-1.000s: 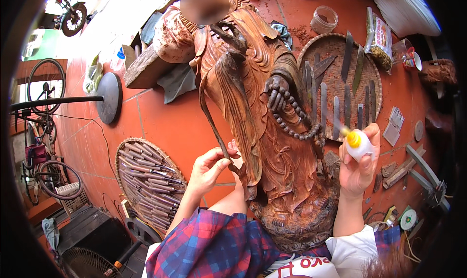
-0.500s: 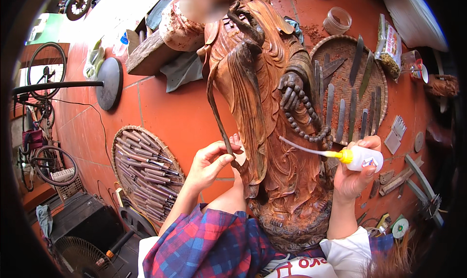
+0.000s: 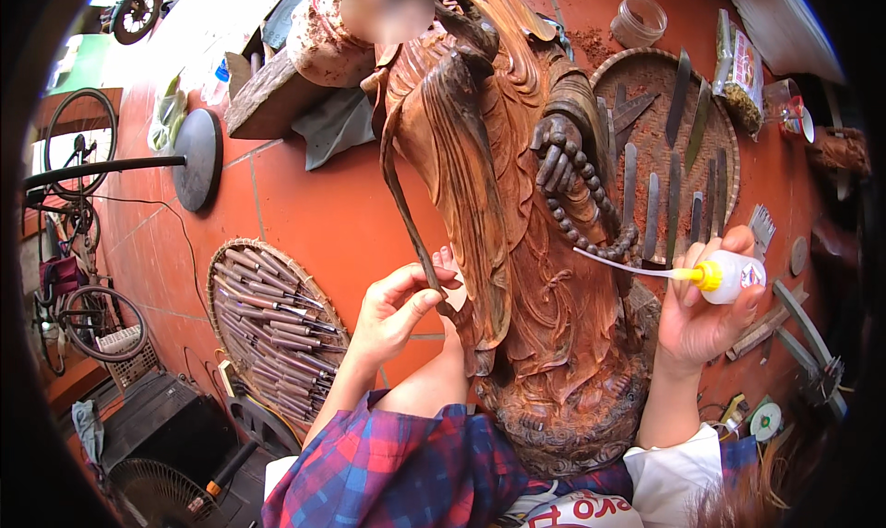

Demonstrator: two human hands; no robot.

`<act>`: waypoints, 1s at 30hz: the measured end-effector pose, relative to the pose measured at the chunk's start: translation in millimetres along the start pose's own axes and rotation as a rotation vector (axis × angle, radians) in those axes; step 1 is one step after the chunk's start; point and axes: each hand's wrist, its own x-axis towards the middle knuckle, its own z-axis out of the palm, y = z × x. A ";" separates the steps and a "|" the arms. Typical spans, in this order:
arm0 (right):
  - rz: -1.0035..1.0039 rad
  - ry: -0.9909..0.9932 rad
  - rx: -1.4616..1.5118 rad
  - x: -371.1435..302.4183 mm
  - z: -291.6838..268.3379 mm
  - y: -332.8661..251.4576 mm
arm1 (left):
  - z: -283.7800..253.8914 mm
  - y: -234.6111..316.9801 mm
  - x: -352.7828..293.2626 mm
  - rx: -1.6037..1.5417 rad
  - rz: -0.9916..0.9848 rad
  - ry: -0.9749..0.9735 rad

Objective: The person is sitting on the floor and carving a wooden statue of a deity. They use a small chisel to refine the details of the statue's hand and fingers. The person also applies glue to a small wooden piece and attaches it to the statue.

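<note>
A large carved wooden statue (image 3: 556, 318) of a robed figure with prayer beads (image 3: 588, 179) lies lengthwise in front of me, its base nearest my body. Along its left side runs a thin dark wooden staff (image 3: 399, 188). My left hand (image 3: 395, 318) pinches the staff's lower end between thumb and fingers. My right hand (image 3: 694, 332) is wrapped round a small white squeeze bottle (image 3: 736, 276) with a yellow cap, held right of the statue. Its long thin nozzle (image 3: 620, 265) points left, toward the beads and robe; I cannot tell whether its tip touches the wood.
To the left, a round woven basket (image 3: 218, 293) holds several chisels. Another woven tray (image 3: 736, 182) with flat files lies at the right, near a clear jar (image 3: 639, 22). A wooden block (image 3: 263, 99) stands far left, beside a round black stand base (image 3: 197, 162).
My right hand has moved rightward with the squeeze bottle, taking the nozzle farther from the staff. My left hand keeps its pinch on the staff. The whole view has shifted slightly.
</note>
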 end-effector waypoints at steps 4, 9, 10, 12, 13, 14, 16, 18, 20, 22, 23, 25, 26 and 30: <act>-0.010 -0.030 0.018 5.2 3.5 9.0 | -0.4 0.8 -0.1 -0.019 -0.012 -0.003; -0.052 -0.060 -0.023 -2.2 7.6 20.0 | -2.9 2.4 0.9 0.001 -0.012 -0.019; -0.047 0.023 -0.093 -5.8 5.6 23.1 | -2.9 2.3 1.5 0.002 -0.015 -0.019; -0.047 0.091 -0.220 -13.1 0.9 23.0 | -2.6 2.4 1.0 -0.002 -0.018 -0.010; -0.080 0.061 -0.221 -13.1 1.7 23.3 | -2.1 1.4 1.0 -0.010 -0.021 -0.005; -0.114 0.031 -0.224 -13.6 2.7 23.1 | -1.4 0.6 0.6 -0.019 -0.023 -0.001; -0.144 0.003 -0.243 -14.8 5.2 21.6 | -0.8 0.9 0.2 -0.016 -0.029 0.008; -0.141 0.007 -0.275 -15.2 8.0 19.9 | -0.8 0.2 0.7 -0.015 -0.023 0.011; -0.171 -0.003 -0.320 -17.3 7.1 21.1 | -1.5 -1.6 1.0 -0.014 -0.008 0.009; -0.192 -0.007 -0.369 -19.2 6.7 21.4 | -1.4 -2.8 0.9 -0.038 -0.014 0.011; -0.197 -0.003 -0.398 -20.2 6.3 21.1 | -1.4 -3.6 0.9 -0.052 -0.020 0.010; -0.214 -0.002 -0.443 -22.1 4.9 21.3 | -1.8 -3.9 0.5 -0.051 -0.021 0.010; -0.225 -0.003 -0.460 -23.1 3.0 21.6 | -1.5 -4.1 0.9 -0.051 -0.022 0.009; -0.286 0.005 -0.523 -24.7 0.3 23.1 | -1.3 -3.7 0.8 -0.051 -0.009 0.004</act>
